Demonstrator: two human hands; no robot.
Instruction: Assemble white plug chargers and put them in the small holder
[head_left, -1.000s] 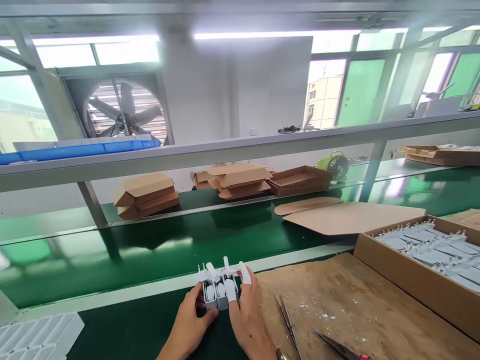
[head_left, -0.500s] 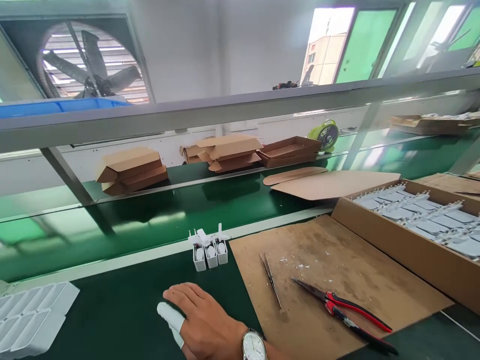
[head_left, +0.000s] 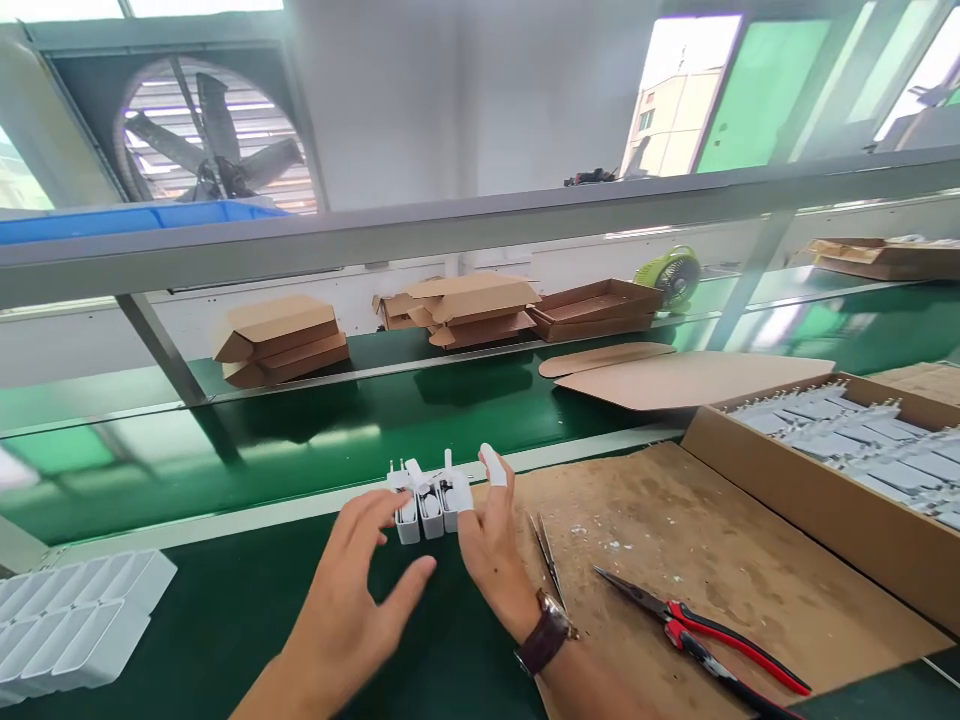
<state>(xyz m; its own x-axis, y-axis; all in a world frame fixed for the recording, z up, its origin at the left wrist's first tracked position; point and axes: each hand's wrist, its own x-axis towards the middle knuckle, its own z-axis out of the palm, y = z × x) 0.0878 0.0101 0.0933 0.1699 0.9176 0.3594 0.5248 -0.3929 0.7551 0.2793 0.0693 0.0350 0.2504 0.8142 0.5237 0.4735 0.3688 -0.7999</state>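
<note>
Head view: left hand point(head_left: 352, 590) fingers spread wide, fingertips at left side of row of white plug adapters point(head_left: 429, 497), thumb low near front; holds nothing. Right hand point(head_left: 491, 535), white finger cots on two fingers, loosely spread, one cotted finger against right end of row. Adapters stand upright on green mat point(head_left: 225, 620) by belt rail point(head_left: 225, 528). Just right: brown board point(head_left: 675, 560) edge, tweezers point(head_left: 549, 560) close to right wrist, red-handled pliers point(head_left: 697, 628) further off. White tray point(head_left: 67, 620) well left, bare mat between. Cardboard box point(head_left: 817, 505) far right.
</note>
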